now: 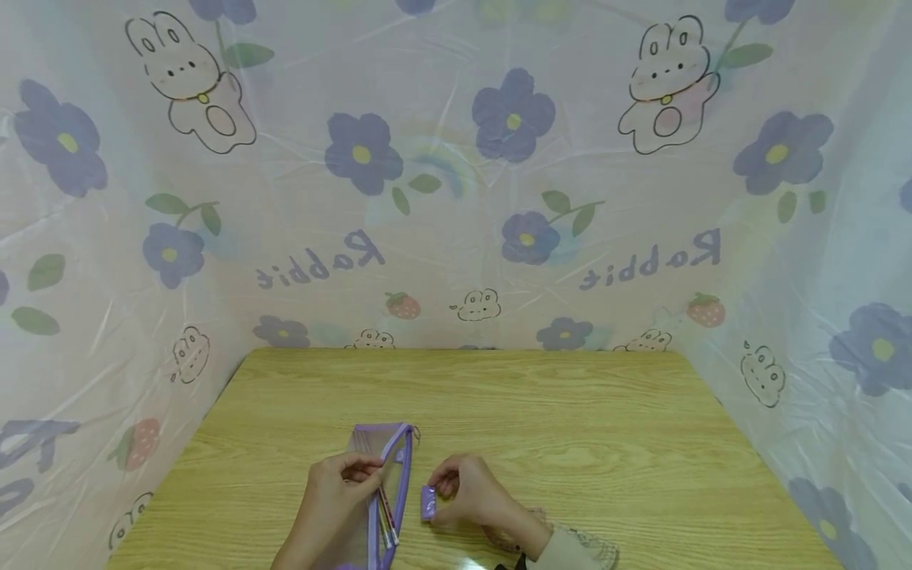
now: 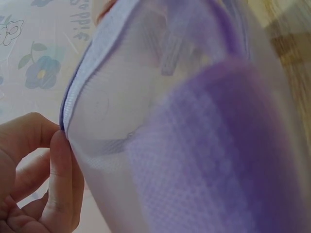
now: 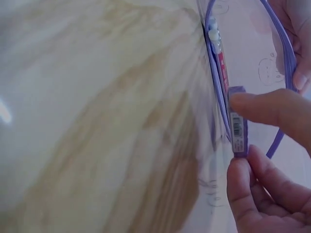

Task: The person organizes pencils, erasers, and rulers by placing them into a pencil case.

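Your right grip (image 1: pixel 473 492) is pinching a barcoded purple block (image 1: pixel 427 503) (lengthwise away from you), your left grip (image 1: pixel 336 492) a pouch (image 1: pixel 373 526).

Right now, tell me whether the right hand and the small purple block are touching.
Touching. The right wrist view shows it: the right hand pinches the small purple block, with fingertips against it near both ends.

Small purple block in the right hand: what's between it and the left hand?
Head view: the open pouch, pencils showing in it, then a strip of bare table.
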{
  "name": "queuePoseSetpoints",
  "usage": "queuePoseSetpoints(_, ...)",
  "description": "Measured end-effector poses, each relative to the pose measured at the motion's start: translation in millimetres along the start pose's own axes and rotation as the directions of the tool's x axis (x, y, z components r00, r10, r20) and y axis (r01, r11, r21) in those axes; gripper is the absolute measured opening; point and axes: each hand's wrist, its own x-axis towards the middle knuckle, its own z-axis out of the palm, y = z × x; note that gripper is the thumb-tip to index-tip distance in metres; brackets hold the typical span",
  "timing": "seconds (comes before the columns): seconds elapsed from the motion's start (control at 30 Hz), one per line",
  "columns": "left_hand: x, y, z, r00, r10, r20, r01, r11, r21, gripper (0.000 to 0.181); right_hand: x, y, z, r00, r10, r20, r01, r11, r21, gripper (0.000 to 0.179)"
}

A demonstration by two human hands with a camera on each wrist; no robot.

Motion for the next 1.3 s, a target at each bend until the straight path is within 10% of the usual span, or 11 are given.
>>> queuePoseSetpoints(1.3, 1.5, -4.7, 0.4, 1.0, -0.009, -0.005, 0.009, 1.0, -0.021, 0.01, 16.2, -8.1, 37.4, 0.997, -0.044, 0.062, 0.047, 0.997, -0.063, 0.033)
